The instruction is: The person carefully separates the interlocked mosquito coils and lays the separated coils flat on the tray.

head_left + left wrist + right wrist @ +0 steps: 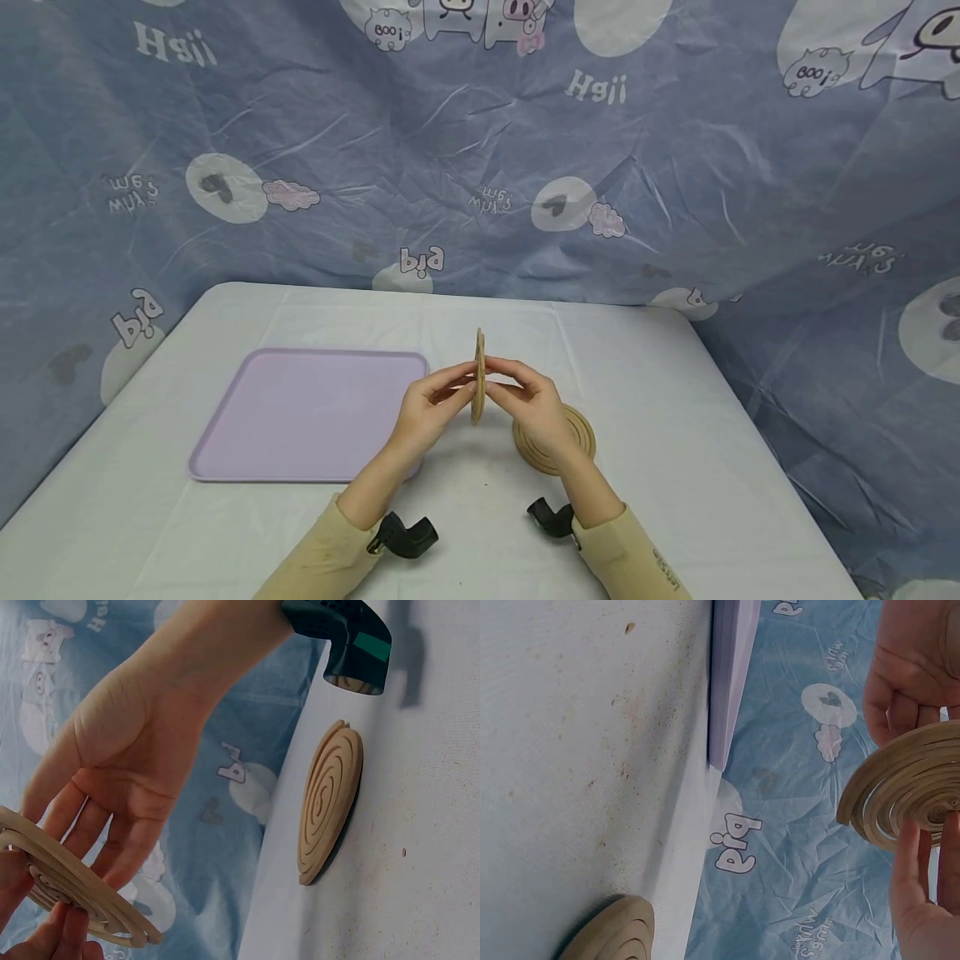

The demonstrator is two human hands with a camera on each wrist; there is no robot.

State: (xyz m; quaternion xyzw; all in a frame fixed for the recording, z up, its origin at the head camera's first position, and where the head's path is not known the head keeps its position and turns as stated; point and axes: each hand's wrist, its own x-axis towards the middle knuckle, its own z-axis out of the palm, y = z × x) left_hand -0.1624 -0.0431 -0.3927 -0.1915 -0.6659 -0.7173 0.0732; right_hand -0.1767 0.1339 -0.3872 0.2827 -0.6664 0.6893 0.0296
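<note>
A tan mosquito coil (pixel 479 392) is held on edge between both hands, above the table. My left hand (pixel 427 408) pinches it from the left with thumb and fingers, and my right hand (pixel 534 408) holds it from the right. In the right wrist view, the spiral bands of this held coil (pixel 877 780) show narrow gaps, with fingertips near its centre. A second mosquito coil (pixel 583 433) lies flat on the table, partly hidden behind the right hand and wrist; the left wrist view shows its spiral face (pixel 326 802) whole.
To the left on the white-covered table (pixel 637 358) lies a shallow lilac tray (pixel 300 417), partly overlapped by the left forearm. Small brown crumbs (pixel 628 628) dot the cloth. Behind the table hangs a blue patterned curtain (pixel 450 133). Each wrist carries a black camera mount (pixel 408 537).
</note>
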